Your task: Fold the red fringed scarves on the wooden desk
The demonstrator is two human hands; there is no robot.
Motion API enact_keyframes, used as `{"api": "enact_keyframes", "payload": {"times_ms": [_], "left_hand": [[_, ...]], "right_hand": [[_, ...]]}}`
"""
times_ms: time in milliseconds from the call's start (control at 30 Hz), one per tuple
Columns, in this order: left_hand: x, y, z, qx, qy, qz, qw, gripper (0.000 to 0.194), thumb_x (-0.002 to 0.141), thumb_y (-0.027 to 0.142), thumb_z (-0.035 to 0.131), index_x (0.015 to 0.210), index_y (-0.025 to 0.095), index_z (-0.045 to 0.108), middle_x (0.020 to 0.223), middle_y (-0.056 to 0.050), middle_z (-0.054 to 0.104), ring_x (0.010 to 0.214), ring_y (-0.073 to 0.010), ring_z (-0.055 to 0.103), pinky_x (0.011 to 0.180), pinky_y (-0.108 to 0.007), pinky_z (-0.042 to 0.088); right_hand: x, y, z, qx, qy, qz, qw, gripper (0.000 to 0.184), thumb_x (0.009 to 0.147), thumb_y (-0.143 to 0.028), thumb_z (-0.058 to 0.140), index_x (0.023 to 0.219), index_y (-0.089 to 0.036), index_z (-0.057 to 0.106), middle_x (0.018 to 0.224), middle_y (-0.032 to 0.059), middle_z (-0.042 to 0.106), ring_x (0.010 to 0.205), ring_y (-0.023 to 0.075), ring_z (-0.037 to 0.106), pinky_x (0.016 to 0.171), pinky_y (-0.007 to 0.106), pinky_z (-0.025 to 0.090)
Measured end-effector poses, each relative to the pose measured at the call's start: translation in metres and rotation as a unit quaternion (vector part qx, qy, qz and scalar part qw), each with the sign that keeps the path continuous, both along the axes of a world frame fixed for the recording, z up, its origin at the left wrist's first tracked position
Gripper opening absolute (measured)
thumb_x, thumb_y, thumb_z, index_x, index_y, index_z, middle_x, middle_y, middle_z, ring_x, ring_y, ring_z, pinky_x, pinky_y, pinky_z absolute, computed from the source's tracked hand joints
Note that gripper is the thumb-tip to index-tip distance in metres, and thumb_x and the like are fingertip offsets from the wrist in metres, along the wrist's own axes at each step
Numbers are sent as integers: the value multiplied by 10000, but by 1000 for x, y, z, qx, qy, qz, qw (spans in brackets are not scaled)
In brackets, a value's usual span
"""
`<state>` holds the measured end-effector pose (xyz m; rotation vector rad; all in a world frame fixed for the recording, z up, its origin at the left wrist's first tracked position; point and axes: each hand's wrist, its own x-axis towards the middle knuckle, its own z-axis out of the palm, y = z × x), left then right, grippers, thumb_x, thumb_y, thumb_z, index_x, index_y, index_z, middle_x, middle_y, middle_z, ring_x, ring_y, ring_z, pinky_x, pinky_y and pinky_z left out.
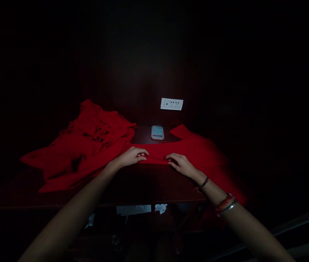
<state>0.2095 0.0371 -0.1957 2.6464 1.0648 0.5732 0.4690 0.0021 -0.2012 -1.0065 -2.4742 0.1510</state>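
Observation:
A long red cloth (pixel 154 150) lies across the dark tabletop, with its near edge folded over in a narrow strip. My left hand (pixel 132 156) has thumb and fingers closed on this near edge. A short stretch of fold to the right, my right hand (pixel 180 163) pinches the same edge between thumb and fingers. Between the hands the strip runs nearly straight. To the left, more red fabric (pixel 96 127) is bunched in a loose, crumpled heap. On the right the cloth spreads flatter and hangs down past the table's front edge.
Behind the cloth, a phone (pixel 157 132) with a lit screen lies on the dark table (pixel 143 185). A white socket plate (pixel 171 104) is on the wall. Pale paper-like pieces (pixel 134 210) show below the table's front edge. The surroundings are very dark.

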Motion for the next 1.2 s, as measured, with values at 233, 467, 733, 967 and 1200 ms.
{"api": "enact_keyframes", "payload": {"times_ms": [233,467,733,967,1200], "left_hand": [[3,-5,1,46,24,-5,999,248,799,307,426,925,172,590,912,-15,625,829,-124,550,769,-194,368],[2,-8,0,105,59,4,993,312,845,302,329,1020,182,558,1008,-24,597,911,-136,535,821,-217,357],[7,-18,8,157,150,2,976,298,849,350,306,1026,212,501,988,-25,570,863,-149,535,714,-222,391],[10,-24,13,193,199,-23,960,197,835,290,358,855,191,528,840,-23,553,766,-138,525,636,-207,379],[14,-31,15,170,227,-48,958,155,797,281,405,790,194,534,864,-23,564,805,-152,529,679,-230,388]], "right_hand": [[1,3,-4,21,23,21,999,238,795,-288,433,974,-166,529,914,58,578,846,134,523,759,261,407],[-1,5,-6,26,40,14,999,283,788,-233,448,1056,-150,485,1006,75,570,908,139,523,799,263,404],[0,2,-6,50,36,6,998,256,825,-232,378,1033,-157,507,956,66,592,860,128,543,764,241,418],[0,1,-4,100,11,3,995,209,817,-248,394,896,-159,566,812,53,565,781,129,515,720,250,429],[-7,-9,0,129,-35,38,990,209,813,-203,384,967,-155,519,1077,84,497,1003,143,454,852,287,391]]}}
